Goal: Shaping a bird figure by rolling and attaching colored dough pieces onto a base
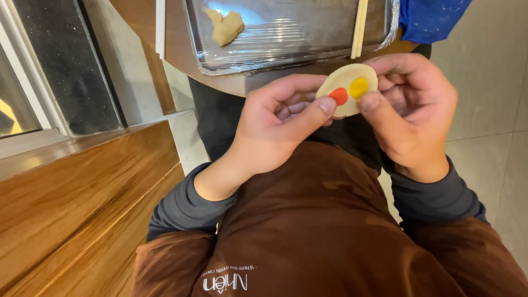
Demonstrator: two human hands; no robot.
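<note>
Brown apron cloth (319, 231) fills the nearest view, just below your hands. Above it you hold a flat, pale dough disc (347, 88) between both hands, over your lap and just short of the worktop (181, 49) edge. An orange dot (339, 96) and a yellow dot (359, 87) sit side by side on its face. Your left hand (275, 126) has a narrow grip, thumb on the lower rim beside the orange dot; your right hand (412, 110) pinches the opposite rim. Keep pressure light and at the edges so the disc stays flat. Beyond lies a film-lined tray (385, 33) with a dough piece (225, 26), possibly shaped, and chopsticks (359, 27).
</note>
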